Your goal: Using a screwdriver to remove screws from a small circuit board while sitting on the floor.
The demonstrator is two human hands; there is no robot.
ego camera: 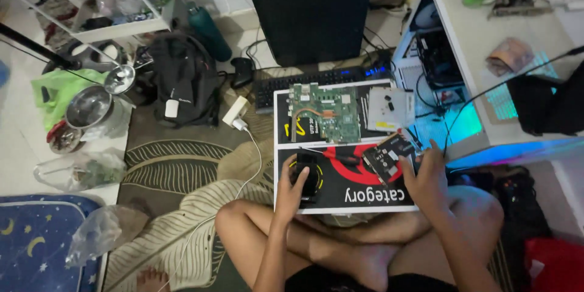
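Observation:
I sit cross-legged on the floor with a black cardboard box [340, 198] lying flat in front of my legs. My left hand [293, 185] grips a small black fan-like part [307, 173] on the box's left side. My right hand [426, 173] rests on a black circuit card [389, 155] at the box's right edge. A red-handled screwdriver [340, 157] lies between the two hands. Farther back on the box sits a green circuit board [322, 112], with a white plastic tray [389, 108] to its right.
A black keyboard [316, 79] and a dark computer case [313, 9] lie beyond the box. An open white case with blue-green lights [450, 115] stands to the right. A black backpack [185, 79], a white power strip [236, 111], metal pots [91, 106] and bags crowd the left.

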